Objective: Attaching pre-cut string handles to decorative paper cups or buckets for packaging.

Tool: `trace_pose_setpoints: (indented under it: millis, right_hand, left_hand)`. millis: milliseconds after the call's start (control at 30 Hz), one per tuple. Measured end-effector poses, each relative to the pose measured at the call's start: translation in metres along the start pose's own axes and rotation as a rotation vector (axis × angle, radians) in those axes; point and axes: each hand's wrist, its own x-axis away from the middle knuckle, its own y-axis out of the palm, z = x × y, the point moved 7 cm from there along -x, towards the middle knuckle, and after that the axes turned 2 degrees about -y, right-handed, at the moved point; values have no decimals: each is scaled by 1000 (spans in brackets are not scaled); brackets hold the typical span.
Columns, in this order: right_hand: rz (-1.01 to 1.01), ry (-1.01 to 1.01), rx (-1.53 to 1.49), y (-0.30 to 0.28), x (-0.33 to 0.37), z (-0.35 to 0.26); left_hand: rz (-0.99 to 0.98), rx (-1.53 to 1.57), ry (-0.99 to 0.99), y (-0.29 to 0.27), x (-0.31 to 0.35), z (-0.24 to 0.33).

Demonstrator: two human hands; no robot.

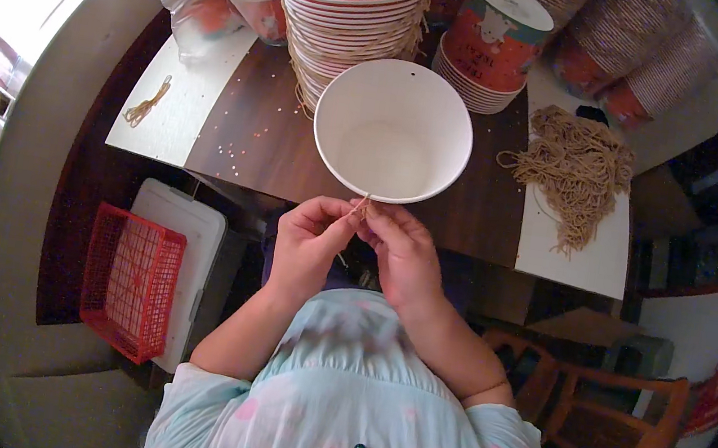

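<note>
A white paper bucket (391, 119) stands at the table's near edge with its open mouth tilted toward me, its inside bare. One small dark hole shows near its far rim. Just below the near rim, my left hand (310, 240) and my right hand (407, 253) meet, fingertips pinched together. Between them is a thin tan cord (363, 210), which reaches up to the rim; a short loose end hangs under the left fingers. My fingers partly hide the cord, so I cannot tell whether it is knotted.
Behind the bucket rises a tall stack of orange printed buckets (345, 36) with cords draped around it. A shorter stack (493, 47) stands to its right. Bagged stacks (623, 46) line the back. A tangled cord heap (580, 167) lies right, a small cord bundle (148, 102) left. A red basket (132, 280) sits lower left.
</note>
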Motion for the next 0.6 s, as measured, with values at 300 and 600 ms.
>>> trace_pose_setpoints:
  millis: [300, 600]
  right_hand:
    - [-109, 206, -233, -3, -1, 4]
    - [-7, 122, -126, -6, 0, 8]
  left_hand:
    - [49, -153, 83, 3, 0, 2]
    - [112, -559, 395, 5, 9, 18]
